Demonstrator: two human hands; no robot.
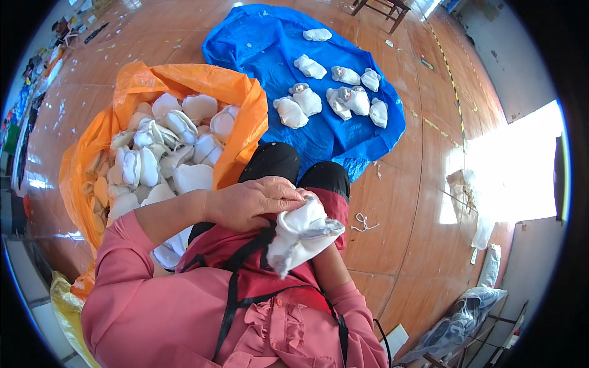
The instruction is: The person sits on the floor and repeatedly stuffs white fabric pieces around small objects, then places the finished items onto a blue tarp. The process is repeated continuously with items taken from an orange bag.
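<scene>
My left hand (pixel 250 201) is closed, its thumb and fingers pinching the upper end of a white fabric slipper-like piece (pixel 300 230) above my lap. Grey fluffy lining shows along the edges of that piece. My right forearm (pixel 332 267) rises behind it. Only a little of my right hand (pixel 304 193) shows at the top, gripping the same piece; its other fingers are hidden. Close by on the left, an orange sack (pixel 250 110) stands wide open, filled with several similar white padded pieces (pixel 184 126).
Ahead lies a blue plastic sheet (pixel 245 49) with several bundled white pieces (pixel 291 112) on it. A wooden stool (pixel 396 9) stands at the far edge. On the tiled floor to the right lies a white string (pixel 364 223). Clear plastic bags (pixel 460 319) sit at lower right.
</scene>
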